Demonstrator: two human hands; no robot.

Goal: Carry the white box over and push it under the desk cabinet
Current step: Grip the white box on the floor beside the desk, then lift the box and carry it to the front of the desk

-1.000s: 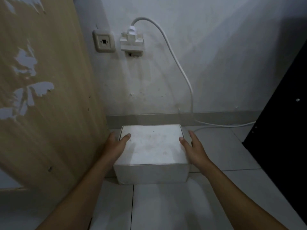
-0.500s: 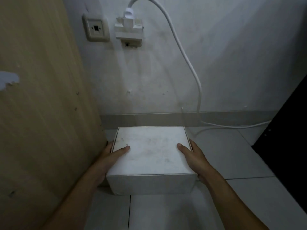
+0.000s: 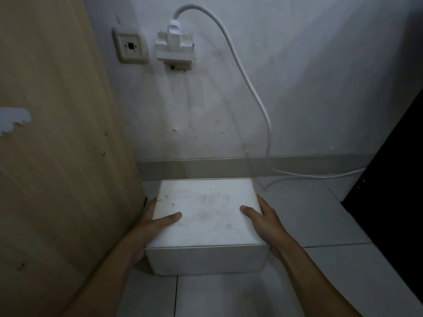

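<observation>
The white box (image 3: 206, 216) sits low over the tiled floor, close to the wall, its lid smudged with faint marks. My left hand (image 3: 152, 225) clasps its left side, thumb lying on the lid, fingers hidden behind the box next to the wooden panel. My right hand (image 3: 263, 221) clasps the right side, thumb also on the lid. Whether the box rests on the floor or is lifted a little I cannot tell.
A tall wooden cabinet panel (image 3: 57, 156) stands at the left, almost touching the box. On the wall are a socket plate (image 3: 130, 46) and a plug adapter (image 3: 174, 48) with a white cable (image 3: 263, 106) trailing down across the floor. A black cabinet side (image 3: 393, 179) stands at the right.
Both hands have slid from resting at the box's sides to a firm clasp, thumbs on the lid. The box appears nearer and larger in view.
</observation>
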